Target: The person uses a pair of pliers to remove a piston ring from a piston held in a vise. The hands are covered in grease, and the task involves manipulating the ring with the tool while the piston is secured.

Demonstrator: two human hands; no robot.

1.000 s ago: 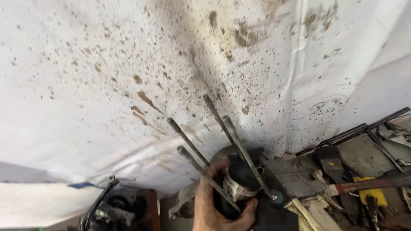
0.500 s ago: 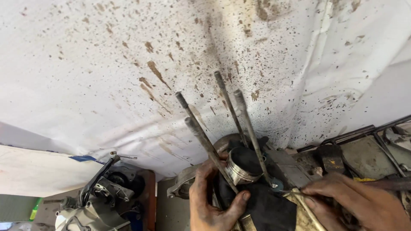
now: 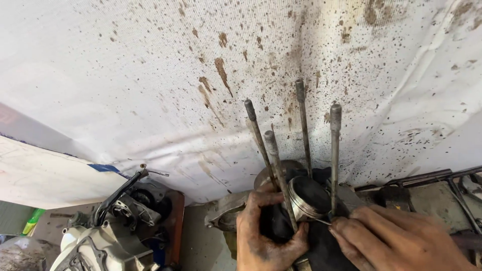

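At nine o'clock an engine casing (image 3: pixel 100 246) is lying on the floor. At six o'clock the left hand (image 3: pixel 266 233) is clenching a dark rag (image 3: pixel 321 246) beneath the piston (image 3: pixel 309 198), likely steadying it. The piston is sitting between four studs (image 3: pixel 273 150). At five o'clock the right hand (image 3: pixel 396 238) is pinching a thin metal tool (image 3: pixel 321 219) against the piston's side, below a stained white sheet (image 3: pixel 150 75).

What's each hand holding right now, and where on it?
The left hand grips the dark engine part below the piston, thumb around one stud. The right hand pinches a thin metal piece at the piston's side; which piece cannot be told.
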